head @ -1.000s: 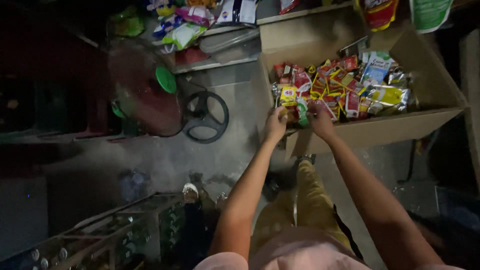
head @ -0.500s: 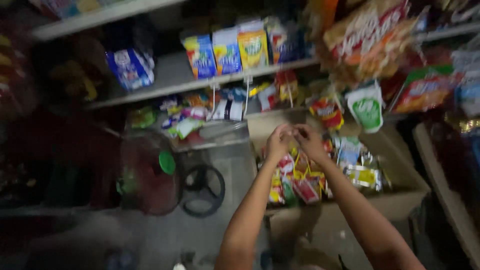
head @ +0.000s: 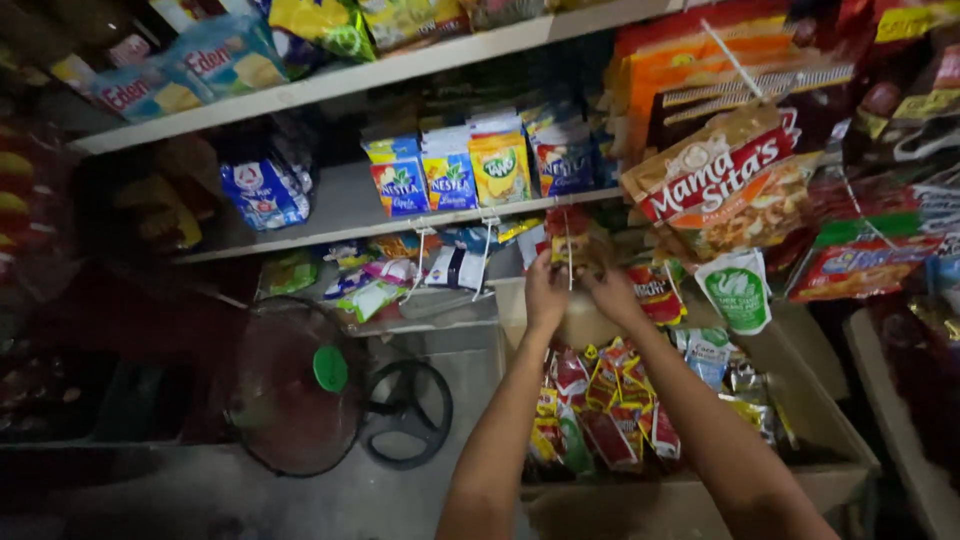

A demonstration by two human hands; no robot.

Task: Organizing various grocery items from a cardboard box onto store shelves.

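Both my arms reach up from the lower middle of the view. My left hand [head: 545,292] and my right hand [head: 612,293] meet at a small orange-brown sachet [head: 572,243], and the fingers of both pinch it. The sachet hangs by a white strip [head: 567,222] from the edge of a grey shelf [head: 340,205]. Below my hands stands an open cardboard box [head: 812,440] filled with several red and yellow sachets [head: 600,410].
Drink-mix packets [head: 452,170] stand on the shelf, and large snack bags [head: 725,175] hang at the right. A floor fan [head: 290,390] with a green hub stands at the lower left on the concrete floor. Another shelf [head: 330,80] runs above.
My hands have risen from the sachets in the box to the shelf edge. The view has tilted up from the floor to the shelves.
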